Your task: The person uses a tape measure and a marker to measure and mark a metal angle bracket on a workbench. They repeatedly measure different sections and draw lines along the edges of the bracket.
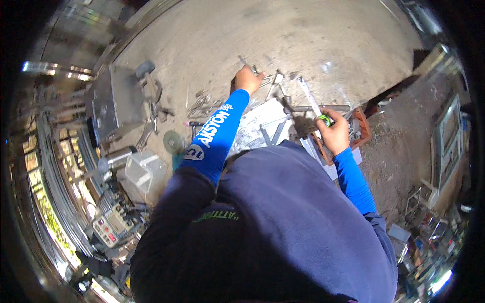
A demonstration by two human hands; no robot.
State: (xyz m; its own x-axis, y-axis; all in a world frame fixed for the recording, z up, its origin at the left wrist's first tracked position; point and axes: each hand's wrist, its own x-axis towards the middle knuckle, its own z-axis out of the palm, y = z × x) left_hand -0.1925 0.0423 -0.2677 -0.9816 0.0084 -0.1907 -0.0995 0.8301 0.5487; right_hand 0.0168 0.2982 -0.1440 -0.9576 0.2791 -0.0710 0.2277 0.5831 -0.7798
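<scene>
A green tape measure (326,120) is gripped in my right hand (335,135). Its pale blade (309,96) runs out away from me over the bench surface. Farther off and to the left, my left hand (247,81) has its fingers curled in around a small metal piece (254,68), whose kind I cannot make out. Just right of that hand lies a hammer-like tool (277,80). Between my arms is a white sheet (257,121) with dark flat metal bars (275,131) on it. A metal pipe (323,108) lies crosswise beyond my right hand.
An orange-brown tray (365,126) of parts sits right of my right hand. Loose metal pieces (202,103), a round disc (173,141) and a clear plastic box (145,170) are on the left. Beyond them stand a dark metal box (108,103) and a machine with knobs (112,225).
</scene>
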